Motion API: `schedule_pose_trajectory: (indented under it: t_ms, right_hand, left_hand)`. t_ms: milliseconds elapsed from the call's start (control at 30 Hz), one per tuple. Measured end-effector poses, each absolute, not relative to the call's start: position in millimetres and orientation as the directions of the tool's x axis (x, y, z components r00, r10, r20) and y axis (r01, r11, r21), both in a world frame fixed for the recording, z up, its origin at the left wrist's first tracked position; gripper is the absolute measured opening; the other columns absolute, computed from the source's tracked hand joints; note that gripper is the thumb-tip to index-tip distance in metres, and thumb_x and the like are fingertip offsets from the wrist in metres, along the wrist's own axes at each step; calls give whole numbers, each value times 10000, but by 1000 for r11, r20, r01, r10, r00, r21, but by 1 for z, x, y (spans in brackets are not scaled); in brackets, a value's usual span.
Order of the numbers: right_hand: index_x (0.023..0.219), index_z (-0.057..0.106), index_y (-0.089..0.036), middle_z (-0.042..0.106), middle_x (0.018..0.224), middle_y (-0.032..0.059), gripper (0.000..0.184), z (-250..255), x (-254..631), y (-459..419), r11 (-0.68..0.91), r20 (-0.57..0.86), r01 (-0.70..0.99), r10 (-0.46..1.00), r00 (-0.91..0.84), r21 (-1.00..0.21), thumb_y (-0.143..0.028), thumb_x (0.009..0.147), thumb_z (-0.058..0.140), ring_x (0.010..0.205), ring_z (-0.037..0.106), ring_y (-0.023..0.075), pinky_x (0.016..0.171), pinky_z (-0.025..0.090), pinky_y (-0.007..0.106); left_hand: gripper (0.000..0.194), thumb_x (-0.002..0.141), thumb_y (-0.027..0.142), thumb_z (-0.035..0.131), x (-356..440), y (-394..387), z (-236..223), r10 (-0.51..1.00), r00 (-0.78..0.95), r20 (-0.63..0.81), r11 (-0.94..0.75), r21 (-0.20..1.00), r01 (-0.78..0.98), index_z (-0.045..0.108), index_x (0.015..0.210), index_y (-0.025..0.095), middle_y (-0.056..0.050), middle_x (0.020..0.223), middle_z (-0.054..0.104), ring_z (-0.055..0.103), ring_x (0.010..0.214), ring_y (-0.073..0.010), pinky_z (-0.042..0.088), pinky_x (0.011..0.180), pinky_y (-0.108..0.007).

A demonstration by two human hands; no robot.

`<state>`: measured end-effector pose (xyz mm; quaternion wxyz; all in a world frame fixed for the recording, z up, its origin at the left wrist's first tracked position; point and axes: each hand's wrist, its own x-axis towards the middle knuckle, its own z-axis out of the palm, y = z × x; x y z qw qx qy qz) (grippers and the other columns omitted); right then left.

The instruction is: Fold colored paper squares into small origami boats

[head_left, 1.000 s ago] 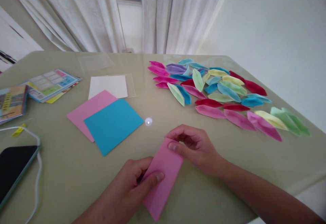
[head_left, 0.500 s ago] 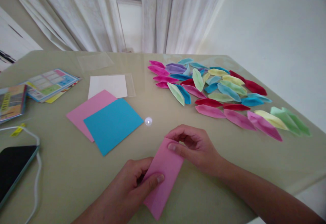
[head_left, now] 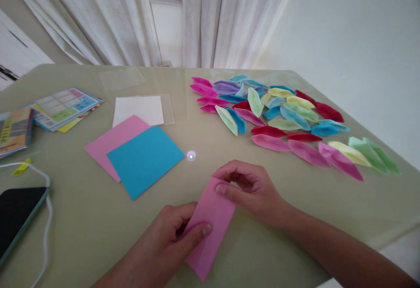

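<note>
Diagonally between both hands (head_left: pixel 173 233) (head_left: pixel 256 194), pink paper strip (head_left: pixel 218 213).

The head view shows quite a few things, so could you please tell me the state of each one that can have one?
Left hand: pinching the pink strip
Right hand: pinching its far end
Pink strip: held
Blue sheet: flat, uncovered
Pink sheet: partly covered by blue sheet
White sheet: partly covered by pink sheet
Folded pieces: spread out
Phone: screen dark
Curtains: parted
</note>
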<state>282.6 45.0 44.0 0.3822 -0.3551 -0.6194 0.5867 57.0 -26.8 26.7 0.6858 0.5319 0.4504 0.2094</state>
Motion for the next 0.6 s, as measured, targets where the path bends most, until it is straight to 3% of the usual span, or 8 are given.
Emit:
schedule_pose_trajectory:
  t_ms: [433, 600]
  right_hand:
    - [1062, 782, -212, 768, 970, 32, 135, 44, 283, 45, 61, 52, 7, 889, -454, -998, -223, 928, 792, 864, 708, 148, 771, 578, 255]
    - [1050, 783, -212, 771, 977, 22, 128, 43, 283, 45, 78, 59, 25, 897, -439, -997, -191, 924, 784, 883, 710, 132, 793, 563, 225]
  left_hand:
    - [375, 1022, 523, 574, 57, -26, 27, 758, 515, -400, 357, 916, 185, 664, 923, 172, 16, 789, 460, 395, 712, -143, 317, 611, -253]
    - [474, 1037, 605, 498, 58, -26, 27, 775, 488, -402, 363, 915, 178, 605, 859, 179, 26, 748, 432, 373, 660, -129, 276, 554, -253]
